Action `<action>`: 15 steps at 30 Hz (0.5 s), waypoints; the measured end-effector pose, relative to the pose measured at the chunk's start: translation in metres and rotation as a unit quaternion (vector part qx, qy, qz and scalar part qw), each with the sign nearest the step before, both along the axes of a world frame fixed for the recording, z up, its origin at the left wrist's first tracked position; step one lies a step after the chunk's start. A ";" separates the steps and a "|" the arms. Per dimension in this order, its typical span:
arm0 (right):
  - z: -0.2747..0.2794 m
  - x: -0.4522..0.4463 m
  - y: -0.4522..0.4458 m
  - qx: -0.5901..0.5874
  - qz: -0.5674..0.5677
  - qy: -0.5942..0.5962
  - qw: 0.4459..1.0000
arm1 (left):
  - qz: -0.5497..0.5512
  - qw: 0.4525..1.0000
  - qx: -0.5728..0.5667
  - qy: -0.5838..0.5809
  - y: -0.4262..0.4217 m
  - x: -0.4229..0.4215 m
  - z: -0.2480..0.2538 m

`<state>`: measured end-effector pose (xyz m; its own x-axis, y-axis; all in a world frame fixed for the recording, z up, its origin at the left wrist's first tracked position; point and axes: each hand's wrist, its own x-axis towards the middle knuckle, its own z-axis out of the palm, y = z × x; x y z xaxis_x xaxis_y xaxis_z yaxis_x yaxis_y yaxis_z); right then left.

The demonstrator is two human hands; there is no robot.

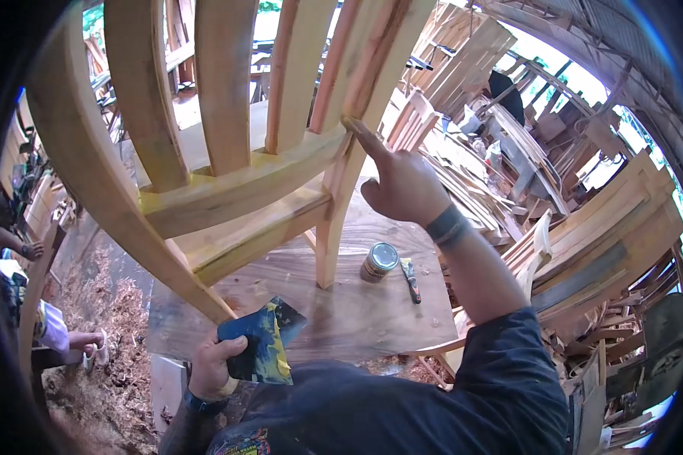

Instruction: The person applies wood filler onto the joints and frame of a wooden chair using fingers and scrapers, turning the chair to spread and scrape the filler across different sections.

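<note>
A wooden chair (243, 186) with a slatted back stands on a brown wooden tabletop (296, 326), with yellowish smears along its joints. My right hand (406, 182) has its index finger stretched out, its tip touching the joint between the lower back rail and the right post; the other fingers are curled, with nothing visible in them. Low at the left, my left hand (216, 364) grips a dark blue sheet (258, 345) that carries yellow paste. Right of the chair leg are a lidded can (379, 262) and a putty knife (410, 280).
Stacked boards (615, 235) and chair parts fill the right side. Wood shavings (114, 349) cover the floor at the left, where another person's legs (83, 340) and a hand (32, 250) show at the edge.
</note>
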<state>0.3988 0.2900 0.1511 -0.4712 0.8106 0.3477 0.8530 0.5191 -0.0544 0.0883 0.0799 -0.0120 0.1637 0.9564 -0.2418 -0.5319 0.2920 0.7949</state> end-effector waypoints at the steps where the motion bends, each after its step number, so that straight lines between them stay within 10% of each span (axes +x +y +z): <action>1: -0.011 0.001 0.003 -0.013 0.014 0.050 0.999 | 0.002 1.000 -0.002 0.005 -0.001 -0.001 0.001; 15: -0.096 0.001 0.017 -0.277 0.223 0.603 0.714 | 0.021 0.999 -0.025 0.010 -0.005 0.015 0.010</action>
